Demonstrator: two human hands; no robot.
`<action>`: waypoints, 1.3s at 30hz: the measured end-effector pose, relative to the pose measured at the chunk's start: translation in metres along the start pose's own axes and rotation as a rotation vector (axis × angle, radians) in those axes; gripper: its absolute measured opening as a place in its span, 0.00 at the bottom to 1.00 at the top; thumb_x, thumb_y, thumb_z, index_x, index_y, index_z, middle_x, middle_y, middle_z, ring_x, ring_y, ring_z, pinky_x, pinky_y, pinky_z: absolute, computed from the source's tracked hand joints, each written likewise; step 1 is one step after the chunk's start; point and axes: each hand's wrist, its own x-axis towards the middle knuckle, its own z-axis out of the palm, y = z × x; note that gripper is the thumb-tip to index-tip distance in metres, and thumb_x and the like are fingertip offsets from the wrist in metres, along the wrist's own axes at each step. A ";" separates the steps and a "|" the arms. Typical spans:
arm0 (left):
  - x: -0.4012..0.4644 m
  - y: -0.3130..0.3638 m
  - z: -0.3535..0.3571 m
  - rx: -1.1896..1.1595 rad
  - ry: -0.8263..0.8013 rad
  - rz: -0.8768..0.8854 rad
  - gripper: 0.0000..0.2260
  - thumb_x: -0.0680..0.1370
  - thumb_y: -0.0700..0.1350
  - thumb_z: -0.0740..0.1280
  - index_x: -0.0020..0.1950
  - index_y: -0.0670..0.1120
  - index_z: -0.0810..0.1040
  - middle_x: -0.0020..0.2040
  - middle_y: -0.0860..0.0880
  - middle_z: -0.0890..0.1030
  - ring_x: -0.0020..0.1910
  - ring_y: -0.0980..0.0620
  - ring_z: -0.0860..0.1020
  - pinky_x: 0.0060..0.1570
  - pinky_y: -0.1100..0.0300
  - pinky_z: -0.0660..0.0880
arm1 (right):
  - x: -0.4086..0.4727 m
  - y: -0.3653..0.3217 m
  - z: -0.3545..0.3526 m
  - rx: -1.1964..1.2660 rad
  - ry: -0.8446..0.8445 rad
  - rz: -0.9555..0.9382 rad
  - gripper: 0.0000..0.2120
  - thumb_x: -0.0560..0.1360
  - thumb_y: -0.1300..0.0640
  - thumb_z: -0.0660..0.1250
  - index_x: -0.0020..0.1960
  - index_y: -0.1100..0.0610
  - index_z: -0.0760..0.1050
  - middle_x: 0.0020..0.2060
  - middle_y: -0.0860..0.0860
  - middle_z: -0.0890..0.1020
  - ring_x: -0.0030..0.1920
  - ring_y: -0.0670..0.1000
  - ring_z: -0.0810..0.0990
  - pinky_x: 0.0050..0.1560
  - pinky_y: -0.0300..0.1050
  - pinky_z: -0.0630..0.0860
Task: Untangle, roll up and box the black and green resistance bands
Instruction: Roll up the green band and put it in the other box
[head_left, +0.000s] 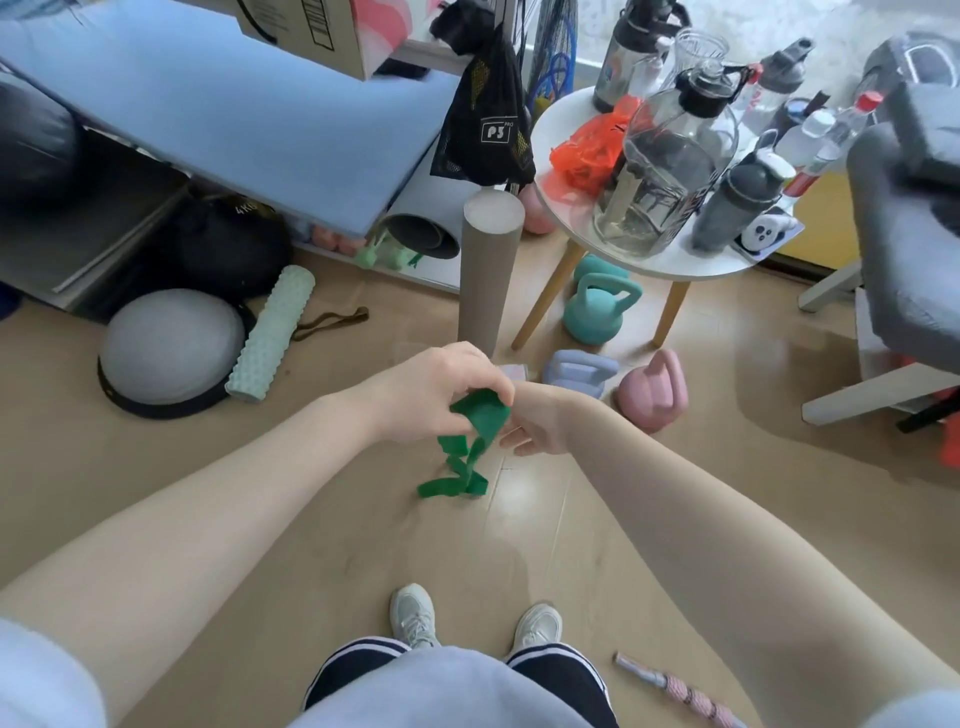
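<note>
Currently, roll the green band (475, 415) with even tension, keeping each turn flat and aligned. The left hand (436, 387) pinches the started roll from above; the right hand (535, 421) sits just beside it, fingers loosely extended beneath. The twisted tail hangs below both hands, over the floor (311, 519).

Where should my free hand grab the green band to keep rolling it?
Pinch the green band just below the rolled part held by the left hand, coming from the right with the right hand. There the strip hangs twisted and loose.
</note>
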 end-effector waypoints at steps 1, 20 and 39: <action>-0.001 -0.001 0.004 0.011 -0.010 0.036 0.18 0.67 0.32 0.69 0.51 0.50 0.79 0.45 0.61 0.75 0.53 0.65 0.69 0.49 0.77 0.65 | 0.000 -0.001 0.000 -0.051 0.018 -0.001 0.20 0.78 0.50 0.56 0.66 0.58 0.67 0.66 0.59 0.72 0.66 0.56 0.70 0.62 0.49 0.68; 0.005 -0.035 0.072 -1.612 0.314 -0.906 0.29 0.79 0.62 0.50 0.60 0.39 0.74 0.55 0.42 0.79 0.57 0.45 0.76 0.61 0.51 0.70 | -0.023 0.053 0.008 0.323 -0.227 -0.601 0.07 0.65 0.69 0.66 0.38 0.59 0.76 0.39 0.53 0.83 0.41 0.54 0.81 0.49 0.48 0.78; -0.031 -0.013 0.032 -1.034 0.223 -0.268 0.07 0.70 0.37 0.64 0.44 0.45 0.80 0.41 0.50 0.82 0.42 0.53 0.79 0.43 0.63 0.74 | -0.023 0.007 0.009 0.762 -0.020 -0.248 0.18 0.81 0.50 0.55 0.66 0.60 0.66 0.57 0.62 0.76 0.50 0.55 0.79 0.45 0.44 0.78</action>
